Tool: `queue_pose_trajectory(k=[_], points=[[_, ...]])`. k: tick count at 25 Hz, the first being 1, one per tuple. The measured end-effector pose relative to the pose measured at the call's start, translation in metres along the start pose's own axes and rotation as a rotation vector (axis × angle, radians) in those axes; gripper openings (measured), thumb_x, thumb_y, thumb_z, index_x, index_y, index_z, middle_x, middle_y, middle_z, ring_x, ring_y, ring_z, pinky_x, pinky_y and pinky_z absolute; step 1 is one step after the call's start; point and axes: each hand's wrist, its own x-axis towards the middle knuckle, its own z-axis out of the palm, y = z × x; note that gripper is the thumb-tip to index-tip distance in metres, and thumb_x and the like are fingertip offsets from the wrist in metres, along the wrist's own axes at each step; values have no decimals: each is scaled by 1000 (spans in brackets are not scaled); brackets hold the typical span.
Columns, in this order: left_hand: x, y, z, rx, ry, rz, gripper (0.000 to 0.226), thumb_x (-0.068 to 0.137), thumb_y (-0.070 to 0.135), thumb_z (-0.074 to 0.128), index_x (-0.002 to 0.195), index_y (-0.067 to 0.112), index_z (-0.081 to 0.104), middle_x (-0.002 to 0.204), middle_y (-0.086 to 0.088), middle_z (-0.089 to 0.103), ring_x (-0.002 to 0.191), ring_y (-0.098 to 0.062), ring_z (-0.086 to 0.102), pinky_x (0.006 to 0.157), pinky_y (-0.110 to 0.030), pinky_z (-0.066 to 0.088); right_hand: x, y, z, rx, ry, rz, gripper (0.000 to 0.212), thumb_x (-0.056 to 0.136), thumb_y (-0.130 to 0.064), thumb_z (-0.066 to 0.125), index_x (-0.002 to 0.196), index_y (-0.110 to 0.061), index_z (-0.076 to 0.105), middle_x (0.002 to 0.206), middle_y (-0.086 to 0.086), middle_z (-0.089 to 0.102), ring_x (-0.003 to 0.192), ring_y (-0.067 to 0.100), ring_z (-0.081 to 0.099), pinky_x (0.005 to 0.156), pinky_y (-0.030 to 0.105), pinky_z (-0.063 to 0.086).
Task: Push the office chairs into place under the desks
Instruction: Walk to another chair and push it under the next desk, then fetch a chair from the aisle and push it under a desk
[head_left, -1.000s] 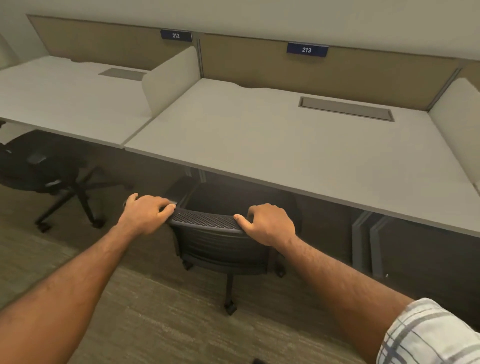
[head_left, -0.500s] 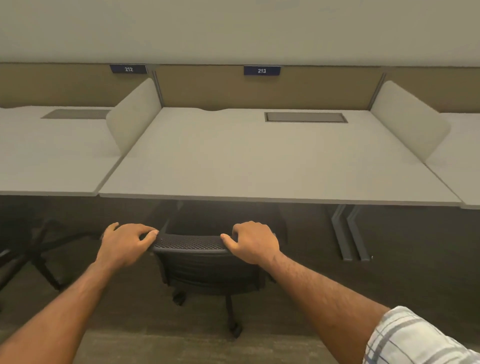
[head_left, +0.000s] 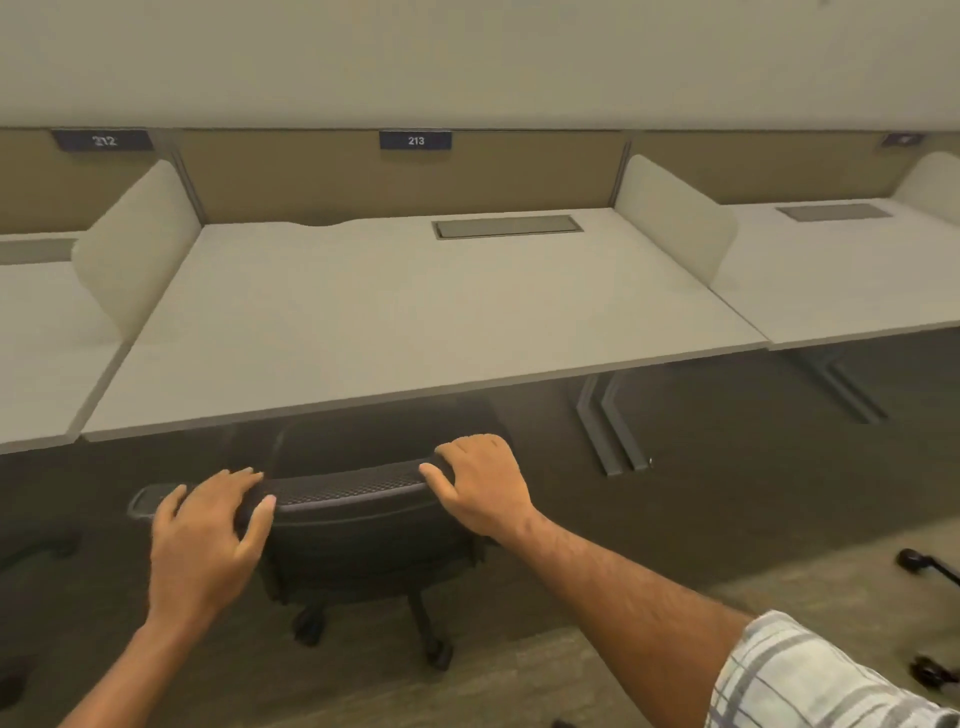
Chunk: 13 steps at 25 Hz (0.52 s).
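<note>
Pale counter (head_left: 415, 322) marked 213 stretching ahead of both hands. Black mesh chair (head_left: 353, 545) tucked beneath its edge, backrest top directly under the hands: right hand (head_left: 483, 483) curled over the rail, left hand (head_left: 202, 535) slack-fingered, merely resting. Seemingly parked; casters (head_left: 914, 560) right of the right hand hinting at another chair to do.

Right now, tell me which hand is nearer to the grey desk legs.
Right. The right hand grips the chair back left of the grey desk legs; the left hand rests on its other end, farther away.
</note>
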Motion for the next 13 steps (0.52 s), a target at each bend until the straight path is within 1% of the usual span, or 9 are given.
queue_pose_trajectory(k=[1, 2, 3, 4, 5, 7, 10, 13], points=[[-10, 8, 7, -10, 9, 52, 63, 94, 57, 38, 133, 15, 63, 141, -8, 62, 137, -26, 50, 122, -52, 19, -8, 6, 0, 20, 15, -2, 53, 103, -57, 41, 123, -16, 69, 121, 4, 70, 117, 22, 60, 111, 48, 42], [-20, 17, 15, -14, 10, 99, 66, 93, 59, 39, 138, 14, 58, 148, -8, 55, 144, -26, 43, 125, -50, 13, -17, 13, 0, 22, 10, -5, 58, 102, -57, 43, 139, -16, 60, 141, 7, 61, 135, 25, 49, 121, 49, 31], [-29, 29, 25, -31, 6, 142, 71, 92, 62, 39, 141, 13, 54, 153, -9, 50, 147, -27, 37, 127, -50, 7, -30, 20, 0, 5, -13, -7, 64, 101, -58, 45, 150, -17, 49, 156, 8, 47, 148, 26, 35, 127, 48, 18], [-38, 42, 33, -64, -2, 174, 76, 92, 65, 38, 143, 11, 52, 155, -10, 47, 149, -29, 34, 127, -50, 3, -44, 25, 1, -13, -35, -12, 69, 100, -58, 47, 157, -20, 37, 166, 7, 32, 155, 25, 20, 127, 46, 7], [-45, 60, 42, -110, -14, 210, 81, 93, 69, 35, 144, 8, 51, 156, -13, 45, 150, -31, 32, 127, -51, 1, -60, 33, 2, -31, -38, -11, 74, 99, -57, 50, 160, -23, 28, 171, 6, 20, 158, 24, 10, 125, 43, 1], [-57, 98, 59, -170, -54, 318, 86, 95, 72, 30, 143, 4, 51, 157, -18, 42, 150, -36, 30, 126, -56, 4, -91, 52, -3, -66, -34, 0, 78, 96, -55, 53, 161, -26, 22, 173, 5, 10, 159, 23, 3, 124, 44, -4], [-73, 157, 85, -159, -201, 480, 90, 94, 75, 26, 148, 6, 47, 162, -17, 33, 152, -36, 25, 125, -60, 11, -143, 93, -14, -140, -106, 110, 82, 94, -57, 56, 162, -25, 23, 173, 6, 7, 159, 24, 2, 125, 51, -2], [-80, 216, 105, -149, -315, 542, 96, 90, 82, 24, 153, 11, 41, 166, -11, 25, 155, -30, 18, 125, -57, 10, -204, 145, -30, -160, -139, 275, 91, 89, -71, 52, 163, -25, 24, 173, 7, 8, 159, 25, 2, 127, 55, 2]])
